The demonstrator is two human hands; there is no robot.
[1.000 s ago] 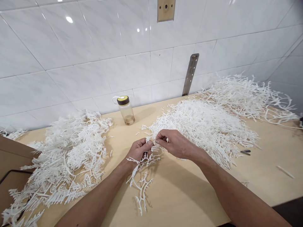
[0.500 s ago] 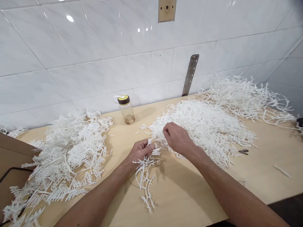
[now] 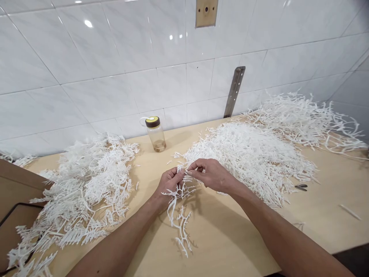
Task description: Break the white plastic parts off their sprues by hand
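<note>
Sprig (image 3: 182, 226), 1, hangs over table (image 3: 323, 207), my left hand (image 3: 168, 184) clamped on it | my right hand (image 3: 213, 175) at its upper end, fingertips close, grip I cannot tell | I judge it part-done, tips left; finished heaps I cannot tell | 3 large: left heap (image 3: 95, 184), middle heap (image 3: 245, 154), back heap (image 3: 300, 117) | bottle (image 3: 156, 134), 1

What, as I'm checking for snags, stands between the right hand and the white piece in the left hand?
Nothing visible: the right hand has its fingertips beside the left hand, where the white piece is held.
</note>
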